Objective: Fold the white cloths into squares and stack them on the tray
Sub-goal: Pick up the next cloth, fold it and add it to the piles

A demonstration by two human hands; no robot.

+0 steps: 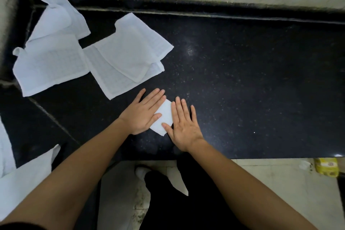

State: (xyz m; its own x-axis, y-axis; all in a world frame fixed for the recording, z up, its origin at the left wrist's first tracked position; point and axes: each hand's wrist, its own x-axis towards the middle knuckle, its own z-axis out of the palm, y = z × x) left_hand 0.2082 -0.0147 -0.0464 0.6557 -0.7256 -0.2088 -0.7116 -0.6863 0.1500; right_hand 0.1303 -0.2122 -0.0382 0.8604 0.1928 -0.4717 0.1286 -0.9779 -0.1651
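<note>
Head view, left hand (142,113), right hand (183,127) (both flat), pressing folded cloth (164,115)

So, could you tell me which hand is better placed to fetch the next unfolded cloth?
Probably the left. The left hand rests flat on the folded cloth, on the side nearer the unfolded cloths at the left of the counter; the right hand would have to reach across it.

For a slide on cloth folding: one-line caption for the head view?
Left hand and right hand rest flat over a small folded white cloth on the black counter; loose white cloths lie beyond.
</note>
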